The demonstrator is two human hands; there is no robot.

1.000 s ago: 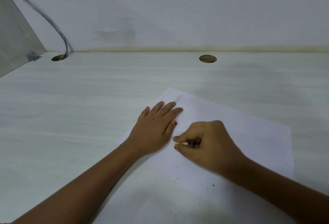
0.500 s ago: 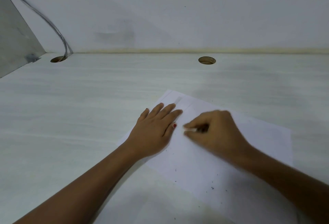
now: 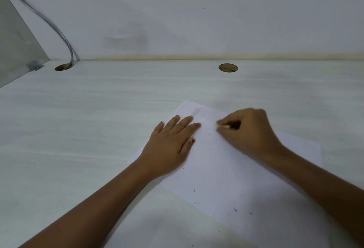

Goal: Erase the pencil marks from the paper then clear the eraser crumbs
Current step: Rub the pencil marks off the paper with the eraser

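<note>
The white paper [image 3: 236, 169] lies flat and skewed on the pale desk [image 3: 78, 129], one corner pointing away from the person. Near that far corner a few faint grey lines [image 3: 197, 112] show on the sheet. The right hand [image 3: 248, 131] sits over the far part of the paper, its fingers curled and pinching a small whitish eraser [image 3: 223, 127] whose tip meets the sheet; the hand is somewhat blurred, so the eraser's shape is hard to make out. The left hand [image 3: 169, 149] rests palm down on the paper's left edge, fingers straight and close together, pressing the sheet to the desk, with the thumb tucked beside the palm. Dark eraser crumbs [image 3: 234, 209] are scattered on the nearer half of the paper, below both hands. Beyond the paper's far corner a round cable hole [image 3: 228, 67] opens in the desk near the wall [image 3: 197, 11]. Far to the left of the paper is a second hole [image 3: 63, 67], with grey cables [image 3: 59, 31] running down the wall into it, and a grey side panel [image 3: 15, 47] stands further left still.
</note>
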